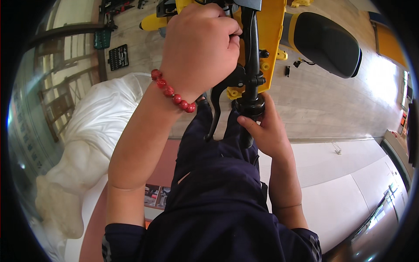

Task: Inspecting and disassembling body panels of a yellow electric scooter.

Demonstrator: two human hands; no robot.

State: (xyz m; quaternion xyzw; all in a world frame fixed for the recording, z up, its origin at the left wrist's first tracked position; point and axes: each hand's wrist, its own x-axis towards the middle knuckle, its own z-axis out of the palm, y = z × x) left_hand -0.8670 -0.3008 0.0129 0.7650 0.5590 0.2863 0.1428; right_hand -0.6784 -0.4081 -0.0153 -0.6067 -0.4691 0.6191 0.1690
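Note:
A black handlebar (252,48) runs down the upper middle, with a curved black brake lever (214,105) on its left side. My right hand (271,129) wraps round the handlebar's near end, at the black grip (247,139), with the thumb on top. My left hand (201,48), with a red bead bracelet (168,91) at its wrist, is raised just left of the bar. Its fingers are curled in, and anything between them is hidden. Behind the bar lies a yellow body panel (273,32) of the vehicle.
A black seat-shaped part with yellow trim (325,43) is at the upper right, near small black cable pieces (303,63) on the floor. An open black tool case (118,57) lies at the upper left. White draped statue (104,102) stands at left; a white surface (331,174) is at right.

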